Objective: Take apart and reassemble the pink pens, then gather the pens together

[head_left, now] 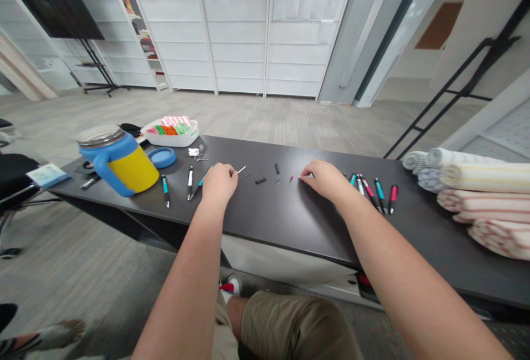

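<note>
My left hand (220,183) is closed over the dark table (281,227), and a thin white pen refill (242,170) sticks out from its fingertips. My right hand (321,178) pinches something small and pale at its fingertips, too small to name. Between the hands lie pen parts: two black grip sleeves (260,181), a small spring-like piece (248,174), a metal tip (277,181) and a tiny red piece (291,178). Beside my left hand are a white-and-black pen (190,183) and a teal pen (200,184), partly hidden. Another teal pen (165,191) lies farther left.
Several pens (380,195) lie right of my right hand, before rolled towels (484,175). At the left stand a blue-and-yellow mug (132,164), a blue lid (162,157) and a white basket (174,139) of colourful packets. The table's front edge runs below my forearms.
</note>
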Motion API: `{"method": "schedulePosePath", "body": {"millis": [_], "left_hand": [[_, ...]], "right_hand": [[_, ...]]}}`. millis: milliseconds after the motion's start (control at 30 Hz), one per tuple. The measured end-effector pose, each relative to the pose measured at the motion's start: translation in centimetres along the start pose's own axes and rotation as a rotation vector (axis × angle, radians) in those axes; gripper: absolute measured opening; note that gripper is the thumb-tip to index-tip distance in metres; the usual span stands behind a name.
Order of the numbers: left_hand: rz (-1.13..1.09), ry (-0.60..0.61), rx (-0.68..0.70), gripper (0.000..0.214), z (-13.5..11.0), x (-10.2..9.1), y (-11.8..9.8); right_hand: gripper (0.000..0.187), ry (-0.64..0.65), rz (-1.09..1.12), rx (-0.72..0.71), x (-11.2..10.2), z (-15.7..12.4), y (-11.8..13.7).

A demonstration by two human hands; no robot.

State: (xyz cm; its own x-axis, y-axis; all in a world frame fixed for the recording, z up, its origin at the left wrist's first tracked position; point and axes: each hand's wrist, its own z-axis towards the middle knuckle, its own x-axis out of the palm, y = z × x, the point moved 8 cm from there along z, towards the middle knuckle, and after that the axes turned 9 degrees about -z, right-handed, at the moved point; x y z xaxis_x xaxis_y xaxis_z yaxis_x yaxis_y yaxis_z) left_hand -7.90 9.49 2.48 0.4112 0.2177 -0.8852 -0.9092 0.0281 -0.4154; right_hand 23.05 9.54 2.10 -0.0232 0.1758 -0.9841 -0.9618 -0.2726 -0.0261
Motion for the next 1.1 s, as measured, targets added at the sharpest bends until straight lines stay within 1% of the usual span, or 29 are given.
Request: {"method": "schedulePosePath", "body": {"millis": [133,200,333,433,533,633,733,800,933,1100], "left_hand": [[-0.002,-0.011,-0.001,0.025,0.0,0.0,0.0],[-0.005,-0.014,-0.002,0.025,0.0,0.0,0.1],[-0.004,-0.016,-0.002,0.025,0.1,0.1,0.1],[-0.005,-0.018,-0.002,0.025,0.0,0.0,0.0],[-0.008,-0.019,0.001,0.025,0.0,0.0,0.0],[-0.007,-0.016,0.0,0.026,0.1,0.1,0.1],[-0.001,-0.014,0.01,0.026,0.2,0.2,0.2],[0.0,-0.015,0.016,0.026,0.2,0.2,0.2],[-0.005,-0.014,0.013,0.026,0.2,0.2,0.3],[-0.026,-0.025,0.01,0.026,0.2,0.0,0.3]], "right_hand": [[0.018,-0.011,0.032,0.06,-0.4,-0.2,-0.4],[0.018,-0.015,0.062,0.061,-0.6,-0.3,-0.4],[0.017,0.001,0.082,0.0,-0.5,-0.4,0.3],[0.021,0.033,0.098,-0.055,-0.2,-0.5,1.2],[0.022,0.041,0.103,-0.078,-0.4,-0.5,1.6],[0.022,0.013,0.109,-0.06,-1.0,-0.5,1.0],[0.027,-0.04,0.125,-0.036,-1.9,-0.5,0.3],[0.027,-0.044,0.146,-0.058,-2.2,-0.6,0.4],[0.019,0.063,0.2,-0.113,-1.3,-1.1,1.6],[0.011,0.15,0.237,-0.106,-0.2,-1.4,2.2]]}}
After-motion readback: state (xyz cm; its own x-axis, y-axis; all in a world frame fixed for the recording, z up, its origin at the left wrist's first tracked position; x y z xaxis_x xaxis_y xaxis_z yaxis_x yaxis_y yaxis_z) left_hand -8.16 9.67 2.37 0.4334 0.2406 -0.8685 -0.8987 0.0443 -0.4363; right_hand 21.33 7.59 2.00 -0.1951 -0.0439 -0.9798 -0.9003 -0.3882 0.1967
